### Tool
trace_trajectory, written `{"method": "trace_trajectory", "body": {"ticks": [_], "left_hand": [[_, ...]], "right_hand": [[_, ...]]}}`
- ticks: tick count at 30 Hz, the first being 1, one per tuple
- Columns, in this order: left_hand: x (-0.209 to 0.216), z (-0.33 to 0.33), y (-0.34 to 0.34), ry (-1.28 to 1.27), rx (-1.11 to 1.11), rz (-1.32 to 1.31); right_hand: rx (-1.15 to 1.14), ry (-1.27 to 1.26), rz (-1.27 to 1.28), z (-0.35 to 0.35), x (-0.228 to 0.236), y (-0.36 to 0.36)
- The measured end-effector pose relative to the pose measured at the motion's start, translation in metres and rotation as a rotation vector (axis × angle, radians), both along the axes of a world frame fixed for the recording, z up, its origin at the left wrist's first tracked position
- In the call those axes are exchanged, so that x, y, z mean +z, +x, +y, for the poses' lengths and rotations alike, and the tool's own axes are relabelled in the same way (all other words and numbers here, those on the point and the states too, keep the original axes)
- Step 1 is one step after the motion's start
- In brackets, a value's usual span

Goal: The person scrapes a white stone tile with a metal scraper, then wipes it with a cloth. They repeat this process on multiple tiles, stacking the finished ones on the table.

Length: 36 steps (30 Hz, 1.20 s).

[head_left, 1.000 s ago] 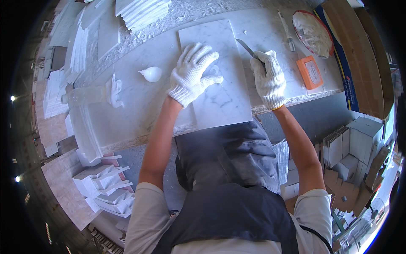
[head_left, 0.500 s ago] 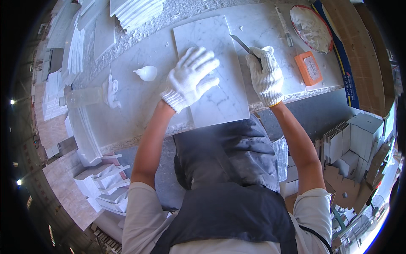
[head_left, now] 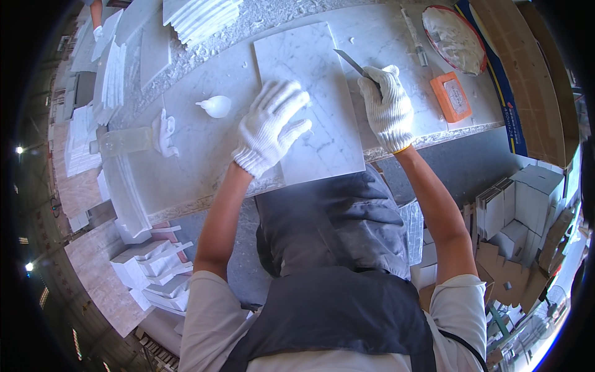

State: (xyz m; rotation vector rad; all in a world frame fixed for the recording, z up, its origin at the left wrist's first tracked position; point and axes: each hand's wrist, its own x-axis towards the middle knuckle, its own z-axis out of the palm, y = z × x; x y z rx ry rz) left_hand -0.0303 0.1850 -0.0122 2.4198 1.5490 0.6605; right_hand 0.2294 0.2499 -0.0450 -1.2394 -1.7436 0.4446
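A white marble tile [head_left: 328,111] with grey veins lies on the worktable, its near end reaching over the front edge. My left hand [head_left: 273,124], in a white knitted glove, rests flat on the tile's left side with fingers stretched out. To the right of the tile, my gloved right hand [head_left: 388,105] is closed round a knife [head_left: 349,61]. Its narrow dark blade points up and left, toward the tile's right edge. The knife's handle is mostly hidden in the glove.
Right of my hands lie an orange block [head_left: 451,98], a pen-like tube [head_left: 414,37] and a red-rimmed bowl of white paste [head_left: 454,40]. A cardboard box [head_left: 520,62] stands beyond. On the left are a white bulb-shaped piece [head_left: 215,106], a spray bottle [head_left: 127,142] and stacked tiles [head_left: 201,18].
My left hand has slid a little toward me along the tile. The right hand with the knife has shifted slightly up and left. Another person's arm has appeared at the far left.
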Motion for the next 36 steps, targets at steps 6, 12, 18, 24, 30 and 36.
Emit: {"method": "trace_trajectory", "body": {"ticks": [6, 12, 18, 24, 30, 36], "left_hand": [[-0.002, -0.020, 0.006, -0.055, 0.027, 0.004], [-0.010, -0.041, 0.054, -0.033, -0.333, 0.286], [-0.013, -0.007, 0.018, 0.049, 0.360, 0.347], [-0.020, -0.023, 0.045, 0.257, -0.045, 0.721], [-0.010, -0.016, 0.037, 0.139, 0.181, 0.384], [-0.019, -0.023, 0.038, 0.107, 0.562, 0.480]], "right_hand": [[-0.012, -0.004, -0.019, -0.001, -0.001, 0.000], [-0.001, 0.050, -0.005, 0.000, -0.004, 0.000], [-0.009, -0.002, 0.008, 0.000, -0.003, -0.001], [0.003, 0.012, 0.043, -0.002, -0.001, 0.000], [-0.002, 0.234, -0.062, -0.001, 0.004, -0.002], [0.052, 0.095, -0.030, -0.006, 0.004, 0.002]]}}
